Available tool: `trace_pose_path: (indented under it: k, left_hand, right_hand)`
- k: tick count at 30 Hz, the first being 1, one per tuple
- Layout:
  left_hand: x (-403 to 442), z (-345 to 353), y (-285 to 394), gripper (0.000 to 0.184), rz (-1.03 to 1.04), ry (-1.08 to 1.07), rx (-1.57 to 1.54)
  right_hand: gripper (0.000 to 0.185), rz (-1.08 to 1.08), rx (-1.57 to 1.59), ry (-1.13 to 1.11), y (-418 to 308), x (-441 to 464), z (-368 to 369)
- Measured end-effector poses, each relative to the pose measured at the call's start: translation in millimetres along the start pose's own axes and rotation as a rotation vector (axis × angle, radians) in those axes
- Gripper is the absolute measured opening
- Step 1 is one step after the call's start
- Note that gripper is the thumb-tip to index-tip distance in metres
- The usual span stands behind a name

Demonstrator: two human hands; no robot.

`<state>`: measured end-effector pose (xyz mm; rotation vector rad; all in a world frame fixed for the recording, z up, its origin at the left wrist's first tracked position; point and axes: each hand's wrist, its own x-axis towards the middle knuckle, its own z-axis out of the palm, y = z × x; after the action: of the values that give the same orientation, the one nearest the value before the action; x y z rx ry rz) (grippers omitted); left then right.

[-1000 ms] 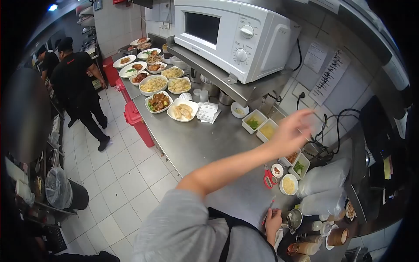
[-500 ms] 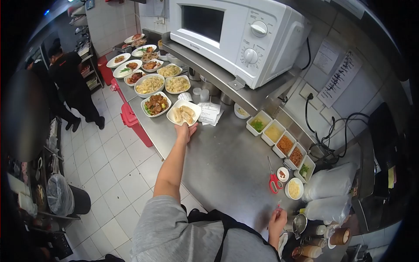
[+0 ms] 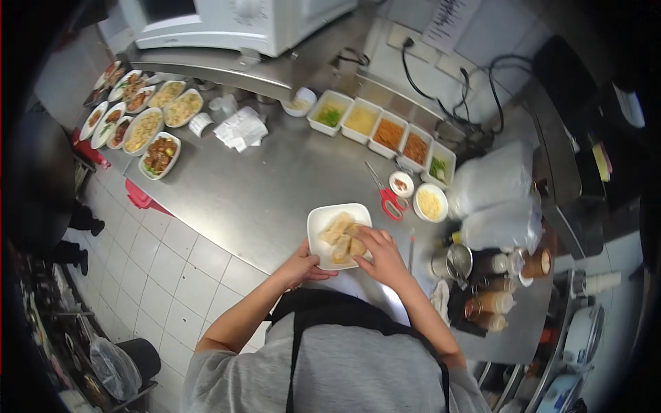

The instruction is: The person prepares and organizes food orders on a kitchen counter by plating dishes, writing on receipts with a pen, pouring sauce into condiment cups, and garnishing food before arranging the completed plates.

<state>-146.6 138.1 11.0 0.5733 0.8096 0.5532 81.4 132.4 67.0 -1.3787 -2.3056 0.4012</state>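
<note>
My left hand (image 3: 300, 267) grips the lower left edge of a square white plate (image 3: 317, 224), thumb on the rim and fingers underneath. Several pale dumplings (image 3: 338, 228) lie on it. Over the plate's right side reaches my right hand (image 3: 383, 257), its fingers curled onto a dumpling; the fingertips are partly hidden. Just right of that hand a thin pen-like stick with a red part (image 3: 412, 251) lies on the steel counter (image 3: 261, 199). Red-handled scissors (image 3: 392, 203) rest beyond it, beside a small bowl of red bits (image 3: 401, 184) and a bowl of pale yellow shreds (image 3: 431, 203).
Filled dishes (image 3: 143, 131) crowd the counter's far left, near paper slips (image 3: 241, 129). White tubs of toppings (image 3: 388, 134) line the back. Plastic bags (image 3: 492, 179), a metal pot (image 3: 451, 262) and sauce bottles (image 3: 490, 303) stand right. A microwave (image 3: 220, 24) sits on a shelf.
The plate of dumplings has come from the far left dishes to in front of my body. My right hand has let go of the thin red-marked stick and moved onto the dumplings.
</note>
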Motion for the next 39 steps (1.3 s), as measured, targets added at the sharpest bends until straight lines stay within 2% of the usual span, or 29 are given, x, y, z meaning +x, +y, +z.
trace_pose_path:
  k: [4,6,10,12,13,15,18,19,21,22,24,25,27,28,30,33,37,39]
  left_hand:
    - [15.9,35.5,-28.6,0.073,-0.086,-0.110,0.093]
    - [20.4,45.7,-38.4,0.072,-0.062,-0.111,0.104]
    - [34.2,29.5,-27.7,0.066,-0.035,-0.168,0.316]
    - [40.5,24.1,11.8,0.053,0.159,0.274,1.368]
    - [45.0,28.5,25.8,0.053,0.154,0.268,1.373]
    - [56.5,37.2,48.9,0.037,0.762,0.131,1.453]
    - [97.0,28.7,47.2,0.032,0.831,0.038,1.577]
    - [95.1,34.1,51.1,0.032,0.836,0.032,1.578]
    - [88.3,44.6,55.5,0.028,0.611,0.145,1.601]
    - [85.8,43.8,53.6,0.028,0.613,0.137,1.601]
    - [76.1,37.2,48.0,0.049,0.884,0.071,1.680]
    - [66.5,40.6,45.0,0.049,0.886,0.066,1.682]
    - [46.6,48.6,43.8,0.083,0.774,-0.090,1.781]
    - [47.1,49.2,44.8,0.083,0.771,-0.090,1.781]
    - [50.0,50.4,47.8,0.107,0.668,-0.131,1.798]
    - [54.0,58.3,46.4,0.102,0.701,-0.136,1.811]
    - [57.0,62.4,39.0,0.093,0.711,-0.127,1.778]
    - [56.6,61.7,37.2,0.083,0.702,-0.111,1.735]
  right_hand:
    - [0.050,0.123,-0.083,-0.129,15.2,-23.1,-10.9]
    - [0.050,0.092,-0.123,-0.145,22.3,-31.9,-13.5]
    - [0.050,0.139,-0.118,-0.149,16.0,-34.1,-21.9]
    - [0.050,0.172,-0.140,-0.171,11.6,-33.6,-22.5]
    - [0.050,0.180,-0.137,-0.169,11.0,-34.0,-20.1]
    - [0.050,0.175,-0.164,-0.177,12.2,-33.8,-14.5]
    - [0.055,0.151,-0.153,-0.120,18.5,-37.6,-12.4]
    - [0.055,0.155,-0.157,-0.116,20.7,-40.0,-16.5]
    - [0.058,0.183,-0.186,0.038,25.7,-48.1,-26.5]
    - [0.058,0.190,-0.189,0.040,28.3,-51.0,-27.6]
    - [0.065,0.258,-0.220,-0.103,31.8,-55.6,-25.9]
    - [0.065,0.263,-0.220,-0.100,30.8,-54.3,-25.0]
    - [0.068,0.281,-0.249,-0.177,26.9,-48.3,-22.0]
    - [0.068,0.281,-0.247,-0.179,27.6,-46.7,-20.6]
    - [0.070,0.232,-0.281,-0.137,31.4,-41.8,-17.2]
    - [0.069,0.156,-0.253,-0.127,39.0,-40.8,-14.7]
    - [0.068,0.170,-0.256,-0.170,41.0,-38.3,-21.4]
    - [0.068,0.222,-0.215,-0.095,42.3,-40.6,-25.0]
